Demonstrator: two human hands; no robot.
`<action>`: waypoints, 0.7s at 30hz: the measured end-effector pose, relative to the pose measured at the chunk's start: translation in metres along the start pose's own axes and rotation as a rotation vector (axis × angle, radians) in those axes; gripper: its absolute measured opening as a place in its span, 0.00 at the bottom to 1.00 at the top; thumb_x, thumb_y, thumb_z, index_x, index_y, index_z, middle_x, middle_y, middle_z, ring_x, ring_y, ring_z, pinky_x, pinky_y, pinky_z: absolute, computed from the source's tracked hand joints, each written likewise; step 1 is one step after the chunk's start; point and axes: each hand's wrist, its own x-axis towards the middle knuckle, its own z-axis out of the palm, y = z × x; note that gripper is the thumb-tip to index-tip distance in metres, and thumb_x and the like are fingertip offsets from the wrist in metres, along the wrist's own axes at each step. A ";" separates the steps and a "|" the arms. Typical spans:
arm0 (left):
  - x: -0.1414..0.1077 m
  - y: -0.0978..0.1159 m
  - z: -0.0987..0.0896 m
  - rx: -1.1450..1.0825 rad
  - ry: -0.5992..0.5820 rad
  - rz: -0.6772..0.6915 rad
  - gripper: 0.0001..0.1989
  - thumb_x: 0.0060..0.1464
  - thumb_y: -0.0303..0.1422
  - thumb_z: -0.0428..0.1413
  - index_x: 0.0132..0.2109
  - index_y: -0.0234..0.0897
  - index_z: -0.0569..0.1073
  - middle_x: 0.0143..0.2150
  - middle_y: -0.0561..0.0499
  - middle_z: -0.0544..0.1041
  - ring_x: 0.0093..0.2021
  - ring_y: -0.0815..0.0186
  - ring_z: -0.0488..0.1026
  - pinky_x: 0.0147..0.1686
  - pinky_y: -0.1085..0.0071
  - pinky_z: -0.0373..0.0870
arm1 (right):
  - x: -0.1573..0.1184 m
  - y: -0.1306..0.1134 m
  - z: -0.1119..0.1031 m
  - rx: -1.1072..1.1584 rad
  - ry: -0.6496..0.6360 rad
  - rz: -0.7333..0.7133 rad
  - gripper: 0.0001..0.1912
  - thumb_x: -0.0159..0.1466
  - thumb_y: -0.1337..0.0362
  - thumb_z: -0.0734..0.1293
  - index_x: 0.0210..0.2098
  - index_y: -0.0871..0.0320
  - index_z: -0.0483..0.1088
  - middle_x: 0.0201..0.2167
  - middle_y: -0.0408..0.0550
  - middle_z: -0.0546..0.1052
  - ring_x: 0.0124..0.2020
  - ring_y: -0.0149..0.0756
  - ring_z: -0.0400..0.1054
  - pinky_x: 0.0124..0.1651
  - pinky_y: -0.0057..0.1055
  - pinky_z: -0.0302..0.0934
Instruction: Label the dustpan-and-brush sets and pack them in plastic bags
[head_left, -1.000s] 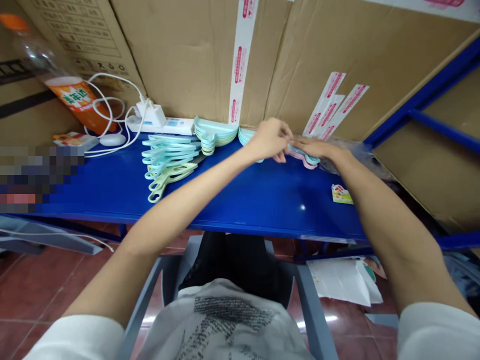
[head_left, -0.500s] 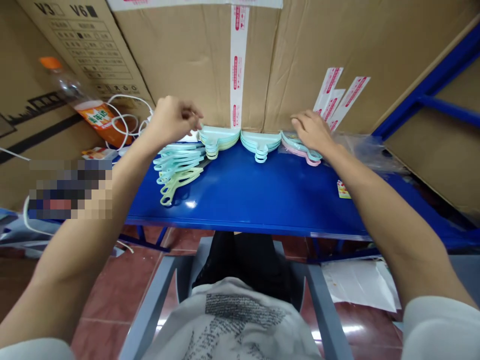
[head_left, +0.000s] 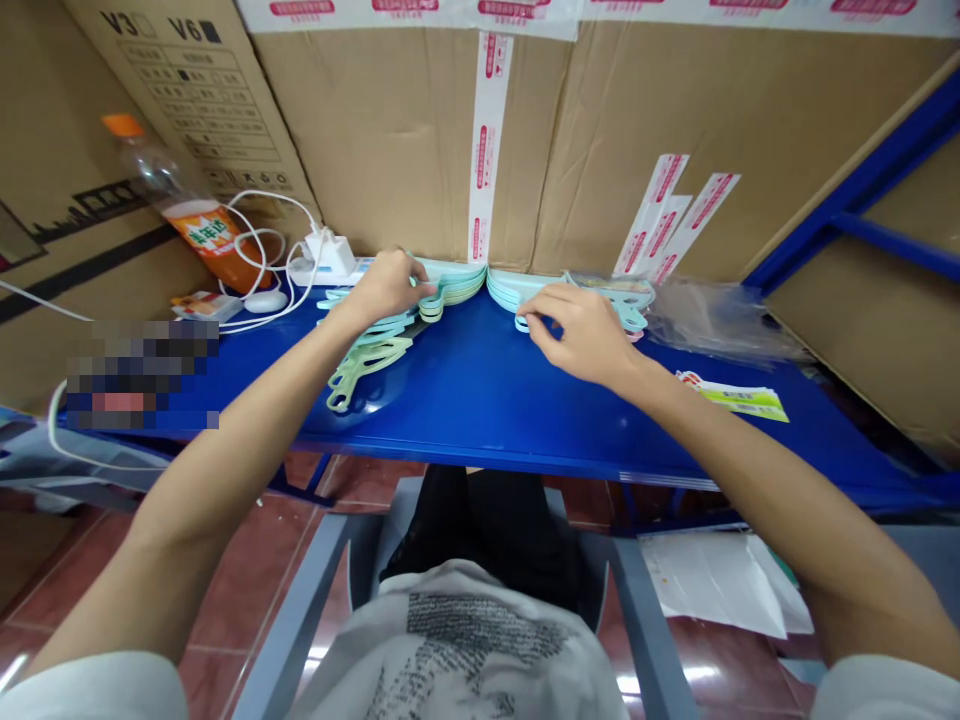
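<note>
From where I stand, taking the middle of the blue table [head_left: 487, 405] as the dial, the left hand [head_left: 391, 288] is at eleven, bent over the left stack [head_left: 466, 281] of half-round pieces. Its thumb and forefinger come close together at a pale-blue edge, but I cannot tell whether they grip it. The right hand [head_left: 581, 328] is toward one, thumb and forefinger curled by the handles of the right stack [head_left: 504, 287], at twelve; whether they pinch anything, I cannot tell.

Both stacks back onto the cardboard [head_left: 420, 130] — probably so the straight edges line up — with handles facing the sitter, likely for easy reach. The long-handled pieces [head_left: 390, 328], at ten, fan out loosely, perhaps to be picked up singly.

Counting: two half-round stacks, each at least three layers deep; several long-handled pieces, too overlapped to total; one clear packet [head_left: 600, 284] at two; crumpled plastic film [head_left: 720, 318] beyond it; three short tape strips [head_left: 660, 225]; one orange-capped bottle [head_left: 206, 232] out past ten.
</note>
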 end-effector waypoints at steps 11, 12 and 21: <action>-0.108 0.050 -0.040 -0.214 0.442 0.153 0.11 0.66 0.42 0.62 0.37 0.42 0.79 0.52 0.45 0.78 0.47 0.56 0.77 0.54 0.56 0.79 | -0.104 -0.015 -0.004 0.126 0.093 0.193 0.15 0.76 0.63 0.62 0.47 0.47 0.82 0.44 0.49 0.86 0.38 0.45 0.81 0.41 0.44 0.76; -0.132 0.057 -0.033 -0.214 0.459 0.176 0.12 0.67 0.41 0.61 0.35 0.42 0.78 0.51 0.44 0.77 0.47 0.55 0.78 0.53 0.56 0.80 | -0.109 -0.017 -0.006 0.130 0.104 0.203 0.15 0.76 0.63 0.62 0.47 0.47 0.81 0.45 0.50 0.85 0.36 0.44 0.80 0.39 0.44 0.76; -0.241 0.052 0.041 -0.394 0.301 0.268 0.08 0.67 0.31 0.59 0.40 0.45 0.83 0.52 0.41 0.76 0.41 0.55 0.82 0.42 0.53 0.86 | -0.091 -0.009 -0.005 0.106 0.069 0.186 0.17 0.75 0.65 0.62 0.55 0.49 0.81 0.52 0.53 0.82 0.44 0.46 0.80 0.44 0.42 0.78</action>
